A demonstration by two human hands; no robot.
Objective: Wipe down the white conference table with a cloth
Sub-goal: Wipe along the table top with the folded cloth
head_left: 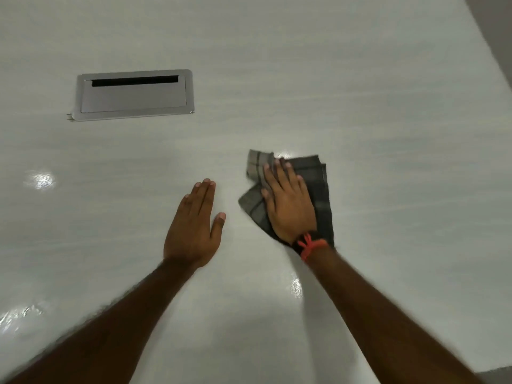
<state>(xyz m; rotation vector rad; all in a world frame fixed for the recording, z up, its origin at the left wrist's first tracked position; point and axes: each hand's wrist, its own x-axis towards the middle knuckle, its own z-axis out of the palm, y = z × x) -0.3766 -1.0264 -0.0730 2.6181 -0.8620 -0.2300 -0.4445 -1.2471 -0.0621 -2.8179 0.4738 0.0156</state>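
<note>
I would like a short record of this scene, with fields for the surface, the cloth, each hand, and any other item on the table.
surface: white conference table, glossy, with light reflections
cloth: grey cloth, crumpled, flat on the table, right of centre
right hand: right hand pressed palm down on the cloth, fingers spread
left hand: left hand flat on the bare table, beside the cloth, not touching it
wrist: red band on the right wrist
other item: grey cable hatch set into the table, far left, lid closed
</note>
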